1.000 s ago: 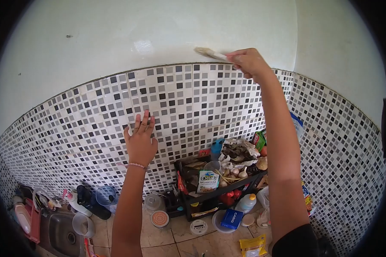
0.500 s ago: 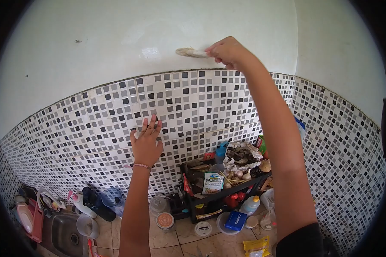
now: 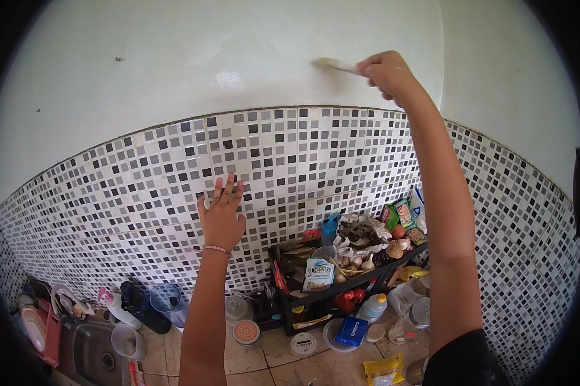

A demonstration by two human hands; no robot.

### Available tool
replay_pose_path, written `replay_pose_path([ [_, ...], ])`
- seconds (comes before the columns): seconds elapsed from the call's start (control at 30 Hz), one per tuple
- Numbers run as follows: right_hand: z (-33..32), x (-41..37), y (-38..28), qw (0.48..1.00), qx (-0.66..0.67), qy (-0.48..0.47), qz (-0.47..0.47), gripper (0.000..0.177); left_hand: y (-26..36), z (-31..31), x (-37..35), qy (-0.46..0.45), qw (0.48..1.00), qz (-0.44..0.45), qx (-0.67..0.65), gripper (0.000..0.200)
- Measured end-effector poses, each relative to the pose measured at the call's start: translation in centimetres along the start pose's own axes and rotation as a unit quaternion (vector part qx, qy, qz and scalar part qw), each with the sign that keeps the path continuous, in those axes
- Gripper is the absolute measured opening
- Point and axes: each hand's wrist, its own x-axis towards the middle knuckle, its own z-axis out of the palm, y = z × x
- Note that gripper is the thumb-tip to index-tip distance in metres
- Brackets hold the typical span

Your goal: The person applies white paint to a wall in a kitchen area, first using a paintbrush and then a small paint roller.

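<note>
My right hand is closed around the handle of a paintbrush, held up in front of the pale painted wall. The bristles point left and are slightly blurred; whether they touch the wall is hard to tell. A wet, shiny patch shows on the paint left of the brush. Lower down, my left hand lies with fingers spread against the mosaic tiles, holding nothing, a thin bracelet at its wrist.
Below stands a black rack with garlic, onions and packets. Around it on the counter are a blue box, a bottle, a yellow packet and round tubs. At the left are a sink, a black bottle and a red dish rack.
My right hand and the paintbrush have moved to the right and slightly up along the painted wall. My left hand has stayed nearly still on the tiles.
</note>
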Motion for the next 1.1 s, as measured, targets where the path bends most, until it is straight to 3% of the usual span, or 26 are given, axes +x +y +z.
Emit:
replay_pose_path([
  [0.13, 3.1, -3.0, -4.2, 0.990, 0.052, -0.128, -0.020, 0.024, 0.0, 0.1, -0.1, 0.003, 1.000, 0.002, -0.003, 0.073],
  [0.27, 7.6, -2.6, -3.7, 0.991, 0.004, -0.130, -0.022, 0.020, -0.2, -0.2, 0.0, -0.006, 1.000, 0.005, -0.008, 0.073],
  [0.3, 8.1, -2.1, -2.6, 0.994, 0.007, -0.094, -0.055, 0.017, -0.2, -0.2, 0.1, -0.004, 1.000, 0.006, -0.011, 0.073],
  [0.4, 6.3, -1.3, -1.2, 0.989, 0.045, -0.140, 0.005, 0.015, -0.2, -0.2, -0.1, -0.003, 1.000, 0.004, -0.016, 0.073],
  [0.53, 5.9, -1.0, -0.5, 0.996, -0.071, -0.055, -0.001, 0.017, -0.2, -0.3, -0.1, -0.006, 1.000, 0.004, -0.015, 0.072],
  [0.63, 6.2, -2.6, -1.0, 0.987, -0.086, 0.070, -0.119, 0.019, 0.2, 0.0, 0.3, -0.004, 1.000, -0.009, -0.014, 0.068],
  [0.77, 4.9, -5.5, -5.9, 0.995, 0.036, -0.047, -0.080, 0.020, 1.5, 0.7, 0.6, 0.000, 0.999, -0.037, 0.035, 0.064],
  [0.97, 8.2, -2.5, -2.8, 0.986, 0.109, -0.125, 0.016, 0.018, 2.0, -1.9, 1.0, -0.069, 0.995, -0.051, 0.044, 0.059],
  [1.07, 7.3, -2.3, -1.8, 0.991, 0.064, -0.110, 0.038, 0.020, 1.6, -2.3, 0.9, -0.093, 0.994, -0.044, 0.044, 0.058],
  [1.1, 7.0, -2.5, -1.4, 0.996, 0.036, -0.077, 0.001, 0.020, 1.5, -2.4, 1.0, -0.097, 0.993, -0.038, 0.048, 0.057],
])
